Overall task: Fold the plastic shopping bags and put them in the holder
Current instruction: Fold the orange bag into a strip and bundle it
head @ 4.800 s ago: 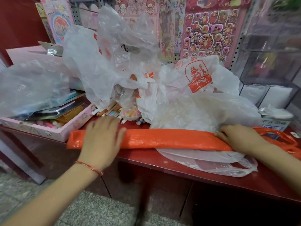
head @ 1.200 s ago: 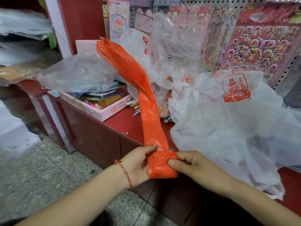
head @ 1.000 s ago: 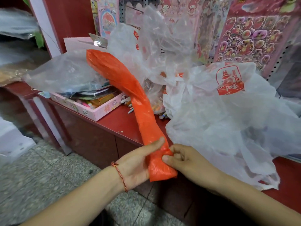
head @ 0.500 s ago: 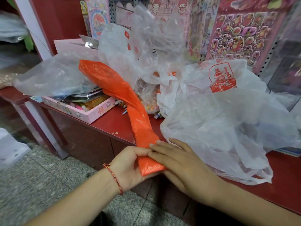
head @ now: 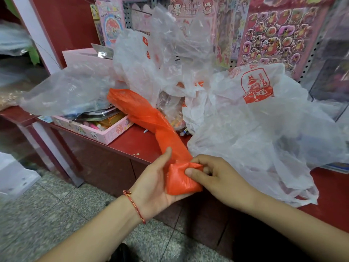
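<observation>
I saw the orange plastic bag (head: 151, 118) with its folded end gripped in the left hand (head: 154, 184), thumb lying up the strip; the right hand (head: 217, 176) pinched the fold from opposite; the rest stretched away over the tabletop (head: 136, 142).

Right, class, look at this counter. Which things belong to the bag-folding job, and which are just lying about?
Job:
orange bag, part folded
left hand, holding it
right hand, pinching the fold
white bags, unfolded

Lying about:
pink tray
sticker sheets
</observation>
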A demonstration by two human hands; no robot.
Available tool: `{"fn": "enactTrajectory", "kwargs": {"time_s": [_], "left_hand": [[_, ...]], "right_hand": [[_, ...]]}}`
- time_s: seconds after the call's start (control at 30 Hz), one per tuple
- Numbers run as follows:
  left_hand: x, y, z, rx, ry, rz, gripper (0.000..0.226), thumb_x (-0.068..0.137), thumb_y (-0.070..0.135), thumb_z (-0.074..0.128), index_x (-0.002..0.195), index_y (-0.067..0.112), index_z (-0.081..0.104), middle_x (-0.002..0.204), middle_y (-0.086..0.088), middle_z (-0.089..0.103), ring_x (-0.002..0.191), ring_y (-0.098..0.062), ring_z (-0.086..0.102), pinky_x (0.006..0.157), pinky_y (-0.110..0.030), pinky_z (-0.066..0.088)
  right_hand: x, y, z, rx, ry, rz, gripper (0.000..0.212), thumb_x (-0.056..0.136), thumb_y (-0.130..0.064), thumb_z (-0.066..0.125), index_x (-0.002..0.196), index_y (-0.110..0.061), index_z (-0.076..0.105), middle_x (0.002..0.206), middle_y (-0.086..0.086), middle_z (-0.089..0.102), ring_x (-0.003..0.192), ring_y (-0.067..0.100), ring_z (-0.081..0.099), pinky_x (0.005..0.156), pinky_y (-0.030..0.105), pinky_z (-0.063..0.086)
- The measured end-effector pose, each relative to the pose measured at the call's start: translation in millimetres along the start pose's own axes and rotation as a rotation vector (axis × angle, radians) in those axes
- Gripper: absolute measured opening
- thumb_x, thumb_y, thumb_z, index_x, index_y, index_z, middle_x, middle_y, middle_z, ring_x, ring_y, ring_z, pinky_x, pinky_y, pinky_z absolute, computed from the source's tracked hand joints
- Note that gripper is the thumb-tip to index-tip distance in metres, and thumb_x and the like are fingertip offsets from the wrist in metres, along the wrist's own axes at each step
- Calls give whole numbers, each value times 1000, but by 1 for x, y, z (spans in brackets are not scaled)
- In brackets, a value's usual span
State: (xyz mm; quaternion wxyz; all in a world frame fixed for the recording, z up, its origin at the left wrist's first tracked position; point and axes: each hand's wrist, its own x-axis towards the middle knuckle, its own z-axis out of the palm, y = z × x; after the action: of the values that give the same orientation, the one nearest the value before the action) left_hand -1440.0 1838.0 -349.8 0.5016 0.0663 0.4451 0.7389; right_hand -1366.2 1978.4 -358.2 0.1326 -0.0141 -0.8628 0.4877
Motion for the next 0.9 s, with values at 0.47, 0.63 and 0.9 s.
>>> {"fn": "enactTrajectory", "kwargs": {"time_s": [0.47,0.63,0.9], "left_hand": [[0,-8,7,-30,169,16,21,88,8,51,102,-5,59,82,-20,71,66,-25,71,57,-37,59],[-2,-8,6,-140,81,-90,23,75,15,53,92,6,66,75,-13,69,62,-23,69,63,-45,56],[3,-3,9,-224,168,-125,23,84,12,55,83,-8,65,73,-20,69,52,-27,68,42,-36,55]], "right_hand": [[-24,-4,-14,-578,252,-388,23,87,-39,54,107,-28,49,101,-15,56,93,-1,50,84,20,39],[-21,18,-10,-851,-49,-610,41,95,-39,41,131,-19,44,134,-1,55,129,12,42,110,30,25],[-14,8,-12,-526,-117,-578,25,89,-24,50,113,-28,51,106,-13,63,100,5,55,92,21,38]]}}
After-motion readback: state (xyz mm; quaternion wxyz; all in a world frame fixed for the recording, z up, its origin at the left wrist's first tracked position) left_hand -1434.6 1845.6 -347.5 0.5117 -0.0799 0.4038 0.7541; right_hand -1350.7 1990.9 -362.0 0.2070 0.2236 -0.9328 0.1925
